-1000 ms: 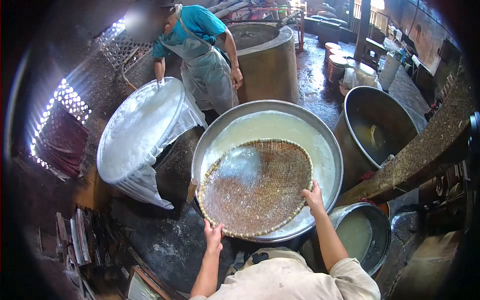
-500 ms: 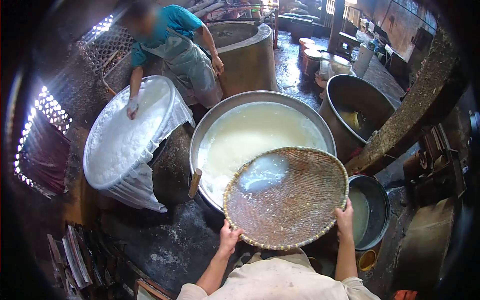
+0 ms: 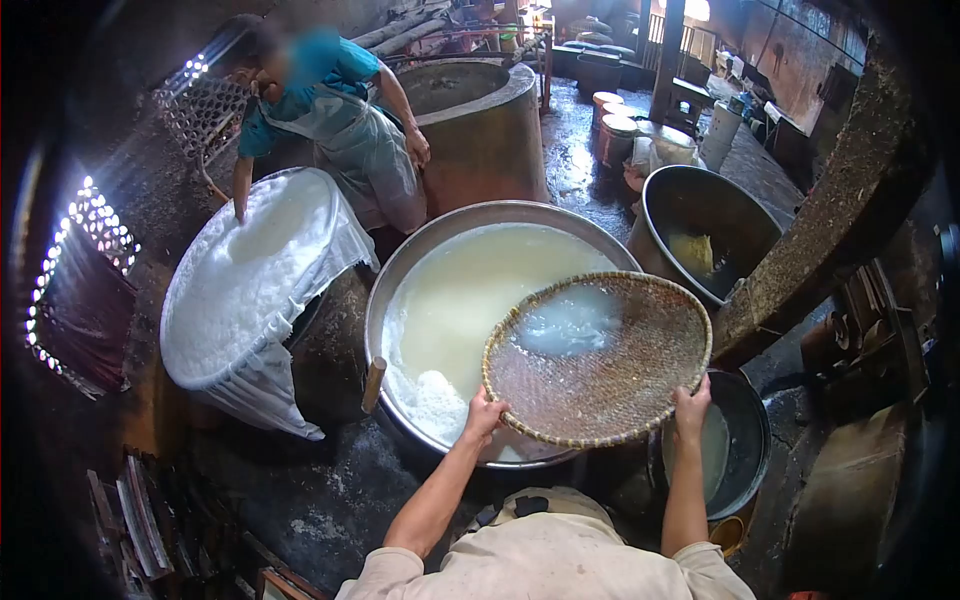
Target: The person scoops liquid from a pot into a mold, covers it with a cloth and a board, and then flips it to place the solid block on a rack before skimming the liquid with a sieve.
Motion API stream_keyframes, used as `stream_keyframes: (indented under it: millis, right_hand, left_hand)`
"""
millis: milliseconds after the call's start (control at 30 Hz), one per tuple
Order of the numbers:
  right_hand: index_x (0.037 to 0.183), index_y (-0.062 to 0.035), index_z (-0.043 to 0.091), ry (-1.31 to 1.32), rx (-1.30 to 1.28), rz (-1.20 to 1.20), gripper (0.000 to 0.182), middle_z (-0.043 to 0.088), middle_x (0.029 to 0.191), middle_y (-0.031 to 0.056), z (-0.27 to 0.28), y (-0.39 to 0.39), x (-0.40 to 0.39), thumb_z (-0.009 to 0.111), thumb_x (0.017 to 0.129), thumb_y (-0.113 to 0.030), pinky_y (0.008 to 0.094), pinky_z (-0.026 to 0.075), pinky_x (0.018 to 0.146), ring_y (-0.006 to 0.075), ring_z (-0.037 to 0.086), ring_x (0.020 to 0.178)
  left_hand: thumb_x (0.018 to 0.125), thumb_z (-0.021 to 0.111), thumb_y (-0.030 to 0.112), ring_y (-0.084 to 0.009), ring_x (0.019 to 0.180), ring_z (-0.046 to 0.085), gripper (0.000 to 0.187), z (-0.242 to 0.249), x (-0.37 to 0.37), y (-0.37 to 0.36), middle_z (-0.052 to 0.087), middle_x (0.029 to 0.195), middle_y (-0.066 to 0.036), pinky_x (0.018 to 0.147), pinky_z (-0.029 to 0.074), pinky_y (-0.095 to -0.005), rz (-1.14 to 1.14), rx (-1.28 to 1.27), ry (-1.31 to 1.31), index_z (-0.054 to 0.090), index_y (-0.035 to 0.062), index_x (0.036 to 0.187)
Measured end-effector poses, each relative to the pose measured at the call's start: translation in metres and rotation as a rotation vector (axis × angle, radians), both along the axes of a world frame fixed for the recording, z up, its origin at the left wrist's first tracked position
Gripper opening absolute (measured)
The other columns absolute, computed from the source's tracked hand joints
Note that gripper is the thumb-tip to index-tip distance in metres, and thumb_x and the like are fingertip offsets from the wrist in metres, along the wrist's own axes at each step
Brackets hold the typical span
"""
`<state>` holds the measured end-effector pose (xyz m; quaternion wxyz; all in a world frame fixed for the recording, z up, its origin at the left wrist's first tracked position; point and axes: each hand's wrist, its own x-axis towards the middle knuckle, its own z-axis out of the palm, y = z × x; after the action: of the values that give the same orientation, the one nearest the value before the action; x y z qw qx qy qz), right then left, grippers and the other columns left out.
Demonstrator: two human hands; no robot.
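Gripping the woven sieve tray (image 3: 598, 357) by its near rim: left hand (image 3: 486, 412) and right hand (image 3: 692, 408) each curled tight around the edge, set wide apart, likely to keep it level. Held above the right side of the big metal basin (image 3: 395, 275) of milky liquid (image 3: 480, 290), a wet white patch on top. Beyond, a co-worker (image 3: 330, 110) touching a cloth-lined tub (image 3: 255, 275).

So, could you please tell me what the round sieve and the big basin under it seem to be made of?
Round sieve: looks like woven bamboo or cane, tan, with an open lattice and bound rim. Big basin: apparently metal, dull grey, its smooth rim catching light. Both hands grip the sieve's rim.
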<state>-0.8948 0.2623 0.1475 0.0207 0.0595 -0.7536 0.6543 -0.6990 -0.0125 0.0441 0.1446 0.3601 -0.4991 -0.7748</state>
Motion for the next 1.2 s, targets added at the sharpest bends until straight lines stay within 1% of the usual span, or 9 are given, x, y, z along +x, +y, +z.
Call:
stream_keyframes:
  millis: [300, 433, 567, 667, 767, 867, 967, 1133, 1200]
  right_hand:
    - [0.106, 0.0024, 0.045, -0.077, -0.118, 0.136, 0.046, 0.056, 0.088, 0.0077, -0.044, -0.088, -0.089, 0.047, 0.060, 0.002, 0.0263, 0.042, 0.069, 0.0160, 0.053, 0.076]
    - [0.105, 0.0018, 0.046, -0.147, -0.142, 0.256, 0.046, 0.056, 0.084, 0.0075, -0.049, -0.128, -0.095, 0.048, 0.059, 0.002, 0.0263, 0.043, 0.067, 0.0153, 0.053, 0.073]
    - [0.105, 0.0021, 0.046, -0.212, -0.159, 0.322, 0.044, 0.055, 0.079, 0.0052, -0.061, -0.159, -0.083, 0.048, 0.061, 0.001, 0.0246, 0.042, 0.060, 0.0130, 0.051, 0.066]
    - [0.110, 0.0035, 0.043, -0.222, -0.128, 0.360, 0.050, 0.055, 0.085, 0.0070, -0.055, -0.170, -0.065, 0.049, 0.061, 0.001, 0.0246, 0.042, 0.063, 0.0133, 0.051, 0.069]
    - [0.117, 0.0046, 0.039, -0.332, -0.106, 0.412, 0.059, 0.054, 0.093, 0.0096, -0.055, -0.166, -0.052, 0.051, 0.060, 0.000, 0.0257, 0.042, 0.069, 0.0155, 0.052, 0.077]
    - [0.124, 0.0108, 0.028, -0.239, -0.001, 0.429, 0.074, 0.047, 0.114, 0.0208, -0.081, -0.153, -0.038, 0.056, 0.058, -0.009, 0.0277, 0.038, 0.086, 0.0236, 0.048, 0.104]
    - [0.124, 0.0116, 0.027, -0.282, 0.004, 0.437, 0.075, 0.045, 0.117, 0.0215, -0.067, -0.128, -0.009, 0.056, 0.058, -0.008, 0.0273, 0.037, 0.088, 0.0233, 0.046, 0.107]
    - [0.121, 0.0067, 0.033, -0.281, -0.103, 0.372, 0.065, 0.055, 0.099, 0.0121, -0.033, -0.083, 0.047, 0.052, 0.059, -0.001, 0.0263, 0.041, 0.077, 0.0183, 0.053, 0.086]
    - [0.119, 0.0053, 0.037, -0.268, -0.039, 0.266, 0.061, 0.055, 0.096, 0.0102, -0.025, -0.062, 0.067, 0.051, 0.059, 0.000, 0.0255, 0.042, 0.074, 0.0166, 0.053, 0.083]
  left_hand:
    - [0.068, 0.057, -0.001, -0.0071, 0.050, 0.047, 0.055, 0.009, -0.039, -0.059, 0.054, 0.077, -0.002, 0.035, 0.036, -0.0178, 0.169, -0.024, 0.014, 0.036, 0.0084, 0.118]
    - [0.070, 0.059, 0.001, -0.0069, 0.051, 0.048, 0.059, 0.035, -0.018, -0.069, 0.053, 0.076, -0.001, 0.039, 0.040, -0.0183, 0.299, -0.024, -0.060, 0.031, 0.0103, 0.121]
    - [0.071, 0.059, 0.001, -0.0070, 0.053, 0.048, 0.059, 0.027, 0.021, -0.072, 0.053, 0.076, 0.000, 0.040, 0.040, -0.0186, 0.409, -0.059, -0.137, 0.031, 0.0107, 0.121]
    - [0.071, 0.059, 0.002, -0.0069, 0.054, 0.048, 0.057, 0.032, 0.045, -0.062, 0.053, 0.076, 0.001, 0.039, 0.040, -0.0186, 0.437, -0.091, -0.111, 0.032, 0.0104, 0.120]
    - [0.071, 0.059, 0.003, -0.0072, 0.055, 0.048, 0.056, 0.042, 0.067, -0.047, 0.053, 0.078, 0.001, 0.039, 0.040, -0.0187, 0.477, -0.116, -0.133, 0.034, 0.0103, 0.120]
    - [0.071, 0.056, 0.003, -0.0080, 0.060, 0.049, 0.054, 0.044, 0.093, -0.031, 0.054, 0.084, 0.000, 0.042, 0.040, -0.0195, 0.457, -0.118, -0.175, 0.035, 0.0090, 0.121]
    - [0.071, 0.055, 0.003, -0.0082, 0.061, 0.050, 0.053, 0.050, 0.114, -0.011, 0.054, 0.084, 0.000, 0.043, 0.040, -0.0196, 0.433, -0.114, -0.149, 0.036, 0.0090, 0.120]
    - [0.068, 0.054, 0.002, -0.0089, 0.062, 0.052, 0.045, 0.043, 0.148, 0.013, 0.055, 0.086, -0.002, 0.044, 0.041, -0.0197, 0.375, -0.088, -0.143, 0.040, 0.0093, 0.111]
    - [0.068, 0.054, 0.002, -0.0089, 0.063, 0.052, 0.044, 0.044, 0.159, 0.020, 0.055, 0.086, -0.002, 0.045, 0.042, -0.0199, 0.332, -0.088, -0.126, 0.041, 0.0093, 0.109]
